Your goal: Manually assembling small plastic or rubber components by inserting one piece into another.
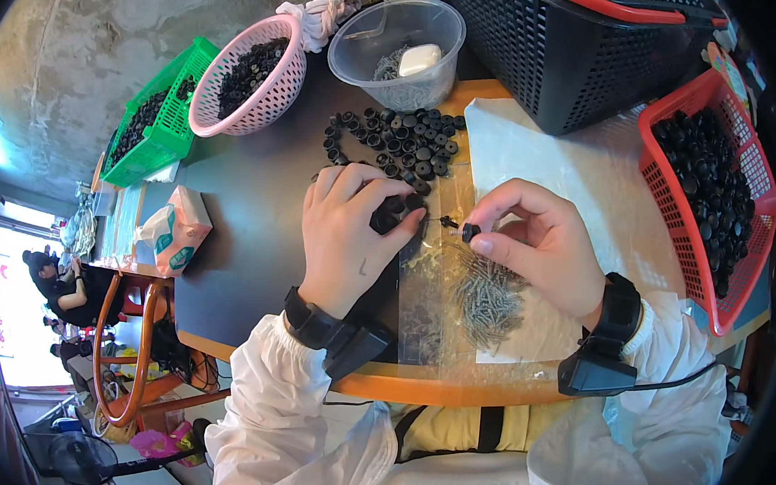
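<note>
My right hand [547,250] pinches a small black knob [470,233] between thumb and fingertips. A thin metal screw seems to stick out of it toward the left. Close by on the left, my left hand [351,226] curls round several black plastic caps [394,214], its thumb pressed along their near side. How many it holds is hidden by the fingers. A pile of silver screws [485,300] lies on clear plastic sheeting below my right hand. Beyond my left hand, many loose black caps [396,140] are spread over the dark table top.
A clear tub [347,61] with screws and a pink basket [199,114] of black parts stand at the back. A green basket [175,135] and tissue pack [190,227] are left. A black crate [522,48] and red basket [720,310] stand right. A person [70,286] sits far left.
</note>
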Available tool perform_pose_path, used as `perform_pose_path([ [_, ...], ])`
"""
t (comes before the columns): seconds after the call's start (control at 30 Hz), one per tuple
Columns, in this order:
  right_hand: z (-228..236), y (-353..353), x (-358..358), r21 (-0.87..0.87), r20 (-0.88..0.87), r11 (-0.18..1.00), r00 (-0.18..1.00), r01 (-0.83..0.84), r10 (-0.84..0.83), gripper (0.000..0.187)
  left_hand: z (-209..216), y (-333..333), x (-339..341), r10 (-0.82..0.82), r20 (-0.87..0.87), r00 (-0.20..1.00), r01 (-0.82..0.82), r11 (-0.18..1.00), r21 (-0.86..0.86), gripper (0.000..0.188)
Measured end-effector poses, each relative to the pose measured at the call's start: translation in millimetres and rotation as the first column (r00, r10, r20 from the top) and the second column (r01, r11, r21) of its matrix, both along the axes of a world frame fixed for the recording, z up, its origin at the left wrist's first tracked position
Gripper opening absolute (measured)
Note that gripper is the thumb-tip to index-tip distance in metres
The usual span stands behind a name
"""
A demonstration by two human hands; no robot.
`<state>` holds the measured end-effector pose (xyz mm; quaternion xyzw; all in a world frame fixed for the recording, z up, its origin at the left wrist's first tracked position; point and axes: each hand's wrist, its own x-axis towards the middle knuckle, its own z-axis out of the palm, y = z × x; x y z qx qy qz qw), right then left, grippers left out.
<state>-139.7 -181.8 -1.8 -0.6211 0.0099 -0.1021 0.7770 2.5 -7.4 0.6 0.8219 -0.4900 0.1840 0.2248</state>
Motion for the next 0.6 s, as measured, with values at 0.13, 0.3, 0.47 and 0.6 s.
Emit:
perform_pose_path([
  [0.13, -7, 0, 4, -0.17, 0.017, 0.98, 0.995, 0.1, -0.098, 0.018, -1, -5, -4, -0.218, -0.19, 0.957, 0.192, 0.971, -0.144, 0.034],
  [0.3, -4, 3, 0, -0.235, 0.05, 0.963, 0.991, 0.132, -0.124, 0.018, 7, -4, -23, -0.32, -0.255, 0.913, 0.262, 0.936, -0.236, 0.036],
  [0.47, -3, 4, 1, -0.278, 0.059, 0.947, 0.986, 0.164, -0.154, 0.019, 9, -2, -19, -0.372, -0.203, 0.906, 0.321, 0.915, -0.245, 0.039],
  [0.6, -3, 4, 2, -0.279, 0.058, 0.949, 0.989, 0.146, -0.135, 0.02, 6, -4, -19, -0.388, -0.218, 0.895, 0.327, 0.906, -0.269, 0.039],
])
